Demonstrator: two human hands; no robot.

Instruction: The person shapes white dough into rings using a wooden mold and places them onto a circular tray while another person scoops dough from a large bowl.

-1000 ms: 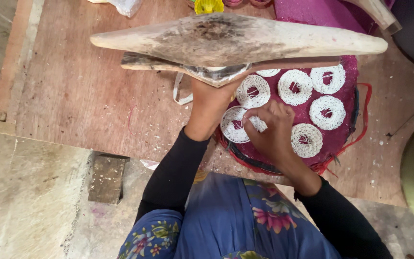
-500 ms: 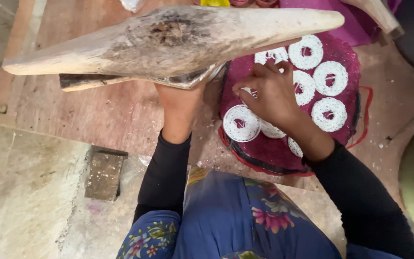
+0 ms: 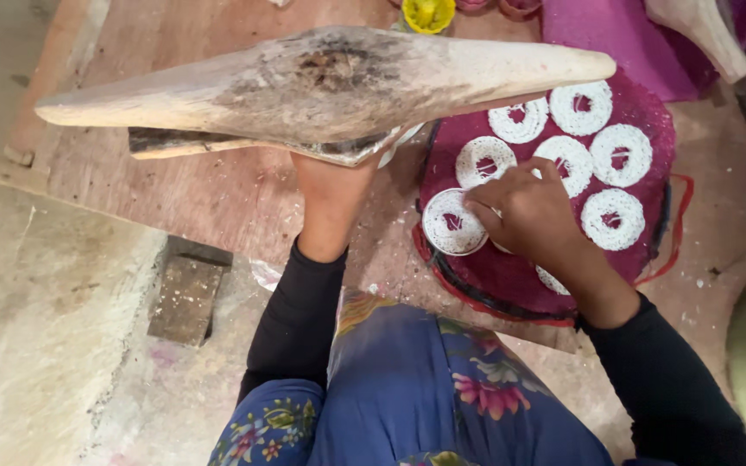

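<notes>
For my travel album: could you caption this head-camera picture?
Left hand holds up a long wooden tool while the right hand touches white rings on a round magenta mat.

From my remote feed: a weathered wooden press, pale, rough and stained dark at its middle, sits over a worn, matt plywood worktop dusted white. My right hand rests on a coarse, woven magenta mat carrying lacy white rings of stringy, matt dough. The floor looks like rough grey concrete. My sleeves are matt black cloth; the lap fabric is smooth, floral-printed blue.
</notes>
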